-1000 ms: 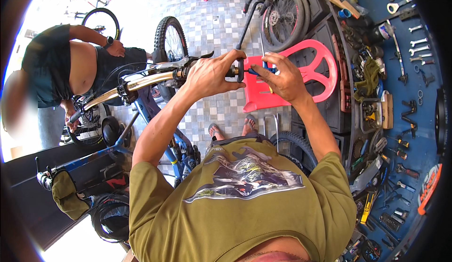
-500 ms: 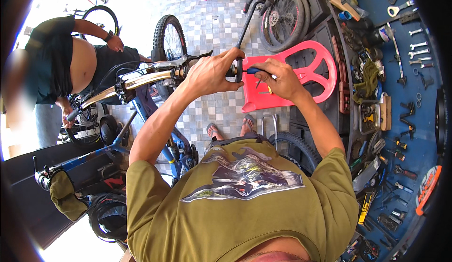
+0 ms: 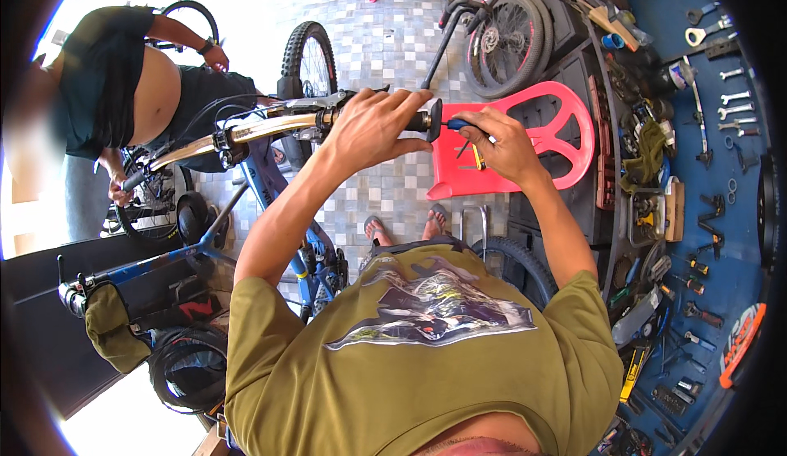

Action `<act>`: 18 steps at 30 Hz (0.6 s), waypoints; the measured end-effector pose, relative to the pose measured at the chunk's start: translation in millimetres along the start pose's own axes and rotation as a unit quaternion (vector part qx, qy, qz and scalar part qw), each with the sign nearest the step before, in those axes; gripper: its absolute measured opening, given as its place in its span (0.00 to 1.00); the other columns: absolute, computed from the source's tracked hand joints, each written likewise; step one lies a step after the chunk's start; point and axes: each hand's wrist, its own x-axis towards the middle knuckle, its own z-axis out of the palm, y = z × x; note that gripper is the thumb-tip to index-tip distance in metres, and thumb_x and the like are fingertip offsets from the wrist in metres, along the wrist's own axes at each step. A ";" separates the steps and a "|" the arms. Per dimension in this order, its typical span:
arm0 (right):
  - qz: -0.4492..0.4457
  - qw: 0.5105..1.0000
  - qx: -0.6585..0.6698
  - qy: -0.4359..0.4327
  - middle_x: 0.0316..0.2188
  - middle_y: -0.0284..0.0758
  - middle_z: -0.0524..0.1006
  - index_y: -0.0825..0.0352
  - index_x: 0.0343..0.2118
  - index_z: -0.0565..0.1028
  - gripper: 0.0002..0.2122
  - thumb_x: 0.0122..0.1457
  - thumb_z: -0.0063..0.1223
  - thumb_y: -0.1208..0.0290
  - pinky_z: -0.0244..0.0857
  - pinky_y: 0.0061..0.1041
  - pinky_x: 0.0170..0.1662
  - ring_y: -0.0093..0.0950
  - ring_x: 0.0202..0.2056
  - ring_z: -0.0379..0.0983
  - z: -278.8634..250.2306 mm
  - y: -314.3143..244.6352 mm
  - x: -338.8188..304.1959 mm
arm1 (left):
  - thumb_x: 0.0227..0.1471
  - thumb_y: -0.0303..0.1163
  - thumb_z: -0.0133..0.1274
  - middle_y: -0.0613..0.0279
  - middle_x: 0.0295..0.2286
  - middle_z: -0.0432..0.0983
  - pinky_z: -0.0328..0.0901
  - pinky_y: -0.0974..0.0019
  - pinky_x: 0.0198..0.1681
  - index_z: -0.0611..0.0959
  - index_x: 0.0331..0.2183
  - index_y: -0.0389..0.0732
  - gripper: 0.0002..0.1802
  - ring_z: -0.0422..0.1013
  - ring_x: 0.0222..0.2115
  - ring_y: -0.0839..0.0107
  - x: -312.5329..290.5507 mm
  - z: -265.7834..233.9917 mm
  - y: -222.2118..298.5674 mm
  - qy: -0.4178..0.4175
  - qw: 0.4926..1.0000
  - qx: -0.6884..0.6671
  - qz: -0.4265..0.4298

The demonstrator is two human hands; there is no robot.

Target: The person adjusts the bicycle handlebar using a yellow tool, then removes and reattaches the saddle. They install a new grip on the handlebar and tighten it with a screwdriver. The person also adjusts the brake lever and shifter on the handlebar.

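My left hand [image 3: 373,128] is curled around the grip end of a bicycle handlebar [image 3: 261,128], its thumb held out below. Past those fingers sticks out the black bar-end piece [image 3: 435,120]. My right hand [image 3: 507,146] grips a small blue-handled tool [image 3: 459,124], whose thin metal shaft points at that black end. Whether the shaft touches it, I cannot tell. A thin yellow piece [image 3: 478,157] shows below the right fingers; whether it belongs to the tool is unclear. The bar sits on a blue-framed bicycle [image 3: 264,179].
Beneath my right hand is a red plastic chair [image 3: 566,161]. Another person [image 3: 139,87] stands at the left, a hand on the bar's far end. Wheels [image 3: 504,42] stand beyond, beside dark drawers. Wrenches [image 3: 735,112] hang on the blue board at right.
The handlebar end and both my hands appear slightly farther right, with the whole view shifting too. The blue tool stays in my right hand, its shaft still toward the bar end.
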 end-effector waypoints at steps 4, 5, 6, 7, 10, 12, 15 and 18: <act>0.009 1.000 -0.003 0.004 0.34 0.41 0.81 0.68 0.47 0.82 0.13 0.62 0.64 0.68 0.71 0.32 0.36 0.35 0.32 0.78 1.0 -2.8 1.4 | 0.52 0.53 0.63 0.66 0.39 0.82 0.61 0.53 0.56 0.83 0.50 0.50 0.27 0.73 0.45 0.65 -29.4 -6.7 -25.9 -0.003 0.994 0.097 -0.045; 0.013 1.000 -0.004 0.002 0.34 0.41 0.81 0.68 0.47 0.82 0.13 0.62 0.64 0.68 0.71 0.32 0.36 0.35 0.32 0.78 1.8 -3.7 2.2 | 0.52 0.55 0.62 0.66 0.36 0.81 0.62 0.53 0.54 0.83 0.48 0.52 0.26 0.73 0.43 0.65 -32.7 -5.3 -29.4 0.022 0.994 0.105 -0.031; 0.018 1.000 -0.006 0.000 0.34 0.40 0.81 0.68 0.47 0.82 0.13 0.62 0.64 0.68 0.71 0.32 0.35 0.34 0.32 0.78 2.7 -4.7 2.9 | 0.53 0.57 0.60 0.67 0.34 0.80 0.63 0.52 0.52 0.83 0.47 0.53 0.25 0.73 0.42 0.65 -35.3 -3.3 -32.6 0.047 0.992 0.112 -0.017; 0.022 1.000 -0.009 -0.002 0.34 0.40 0.81 0.67 0.47 0.82 0.13 0.61 0.64 0.68 0.70 0.32 0.35 0.34 0.32 0.78 2.4 -5.4 3.3 | 0.54 0.59 0.59 0.68 0.31 0.80 0.63 0.52 0.49 0.83 0.46 0.55 0.24 0.73 0.40 0.65 -35.9 -2.7 -33.4 0.073 0.990 0.119 -0.003; 0.037 0.998 -0.031 -0.027 0.33 0.40 0.81 0.67 0.47 0.82 0.13 0.61 0.65 0.68 0.70 0.32 0.35 0.34 0.31 0.77 -0.8 -8.4 3.9 | 0.55 0.58 0.59 0.66 0.29 0.79 0.64 0.53 0.49 0.83 0.45 0.53 0.23 0.73 0.38 0.64 -36.6 -1.4 -35.1 0.047 0.996 0.076 -0.030; 0.035 0.999 -0.020 -0.013 0.33 0.40 0.81 0.67 0.47 0.82 0.14 0.61 0.65 0.68 0.69 0.32 0.34 0.34 0.30 0.76 -1.3 -8.6 3.3 | 0.55 0.55 0.60 0.65 0.28 0.78 0.64 0.53 0.49 0.83 0.44 0.49 0.23 0.73 0.37 0.62 -35.2 -1.2 -38.1 0.049 0.998 0.026 -0.016; 0.035 0.999 -0.021 0.002 0.32 0.39 0.80 0.67 0.47 0.82 0.14 0.61 0.64 0.68 0.69 0.32 0.34 0.33 0.30 0.75 -2.1 -6.9 -3.2 | 0.53 0.47 0.65 0.59 0.31 0.79 0.65 0.54 0.50 0.82 0.41 0.43 0.20 0.73 0.39 0.57 -31.5 -5.9 -36.4 -0.001 0.999 -0.031 -0.036; 0.030 0.999 -0.022 0.010 0.32 0.39 0.80 0.68 0.47 0.82 0.14 0.61 0.64 0.68 0.68 0.32 0.34 0.33 0.29 0.75 -2.3 -8.6 -5.7 | 0.52 0.42 0.67 0.54 0.33 0.80 0.66 0.51 0.49 0.81 0.39 0.39 0.20 0.73 0.42 0.53 -28.5 -8.9 -36.4 -0.026 0.995 -0.081 -0.048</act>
